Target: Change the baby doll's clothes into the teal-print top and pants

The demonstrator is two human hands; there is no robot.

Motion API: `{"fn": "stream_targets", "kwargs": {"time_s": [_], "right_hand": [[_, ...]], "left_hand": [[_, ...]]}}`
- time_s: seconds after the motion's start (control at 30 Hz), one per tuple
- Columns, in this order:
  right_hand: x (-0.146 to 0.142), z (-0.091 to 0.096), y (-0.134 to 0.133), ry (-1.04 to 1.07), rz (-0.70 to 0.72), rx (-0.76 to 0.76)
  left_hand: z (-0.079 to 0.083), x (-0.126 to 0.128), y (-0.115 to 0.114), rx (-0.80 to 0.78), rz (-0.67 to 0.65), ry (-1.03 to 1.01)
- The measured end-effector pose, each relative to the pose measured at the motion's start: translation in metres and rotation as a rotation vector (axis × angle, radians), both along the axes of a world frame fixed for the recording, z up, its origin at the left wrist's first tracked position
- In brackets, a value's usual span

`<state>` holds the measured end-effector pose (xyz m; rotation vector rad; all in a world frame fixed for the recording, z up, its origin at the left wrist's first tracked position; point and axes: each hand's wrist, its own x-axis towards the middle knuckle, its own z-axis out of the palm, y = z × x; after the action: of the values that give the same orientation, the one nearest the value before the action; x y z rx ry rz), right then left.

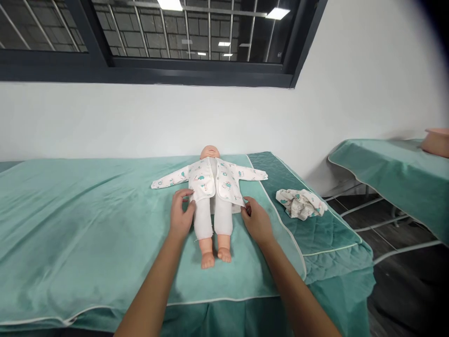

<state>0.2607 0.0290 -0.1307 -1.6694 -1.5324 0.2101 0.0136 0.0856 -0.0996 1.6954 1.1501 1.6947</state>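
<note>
A baby doll (206, 258) lies on its back on a green bed cover, head toward the wall and bare feet toward me. It wears white trousers (223, 217) and a white printed jacket (228, 180) that hangs unfastened at the front, with both sleeves spread out sideways. My left hand (182, 213) has its curled fingers and thumb at the jacket's lower left edge. On the other side, my right hand (257, 217) pinches the jacket's lower right corner.
A crumpled printed cloth (300, 204) rests on the quilted dark green cover (315, 236) at the right. Beyond a gap with metal rails (363, 206) stands another green-covered bed (396, 164). The white wall (140, 117) and a barred window (196, 32) rise behind.
</note>
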Motion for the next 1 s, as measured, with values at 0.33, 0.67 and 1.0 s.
{"fn": "stream_targets", "kwargs": {"time_s": [0.33, 0.67, 1.0], "right_hand": [[0.01, 0.0, -0.01, -0.033, 0.075, 0.086], [0.123, 0.022, -0.053, -0.562, -0.253, 0.267], [0.066, 0.009, -0.047, -0.522, -0.125, 0.274]], "left_hand": [[-0.001, 0.0, 0.003, 0.05, -0.049, 0.121], [-0.006, 0.0, 0.011, -0.004, -0.031, -0.012], [-0.013, -0.015, 0.03, -0.211, -0.118, -0.789]]}}
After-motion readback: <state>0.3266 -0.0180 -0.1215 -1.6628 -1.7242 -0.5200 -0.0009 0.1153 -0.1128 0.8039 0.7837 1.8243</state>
